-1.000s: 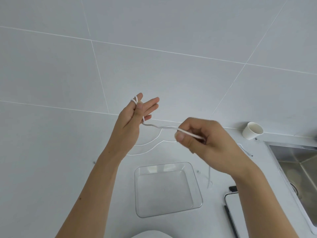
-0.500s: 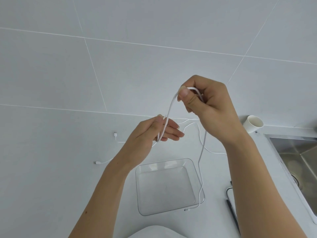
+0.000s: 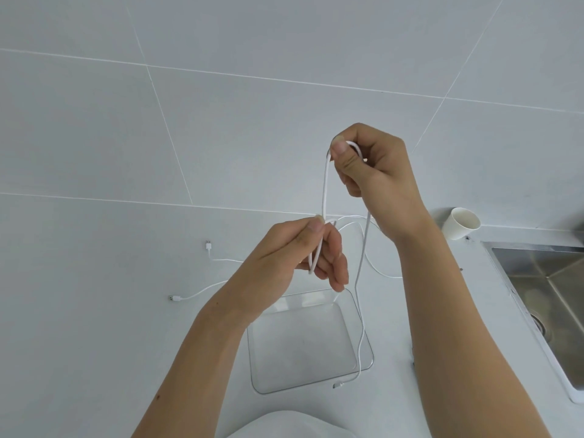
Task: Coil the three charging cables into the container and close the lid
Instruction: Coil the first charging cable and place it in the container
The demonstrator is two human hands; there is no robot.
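Note:
A white charging cable (image 3: 325, 191) runs taut between my hands above the counter. My right hand (image 3: 373, 172) pinches its upper bend high up. My left hand (image 3: 303, 254) is closed on the lower loop, just above the container. The loose tail (image 3: 360, 311) hangs down across the clear square container (image 3: 311, 373), its plug lying at the container's front rim. Two more white cables lie on the counter: one plug (image 3: 208, 246) at the left rear, another plug (image 3: 174, 298) nearer me. The container holds nothing. No lid is visible.
A white paper cup (image 3: 459, 224) lies tipped against the tiled wall at the right. A steel sink (image 3: 546, 292) is set into the counter's right end. A dark object's edge (image 3: 412, 355) shows behind my right forearm.
My right hand rose from counter height to well above my left, drawing the cable up into a tall loop. My left hand dropped and closed on the lower loop.

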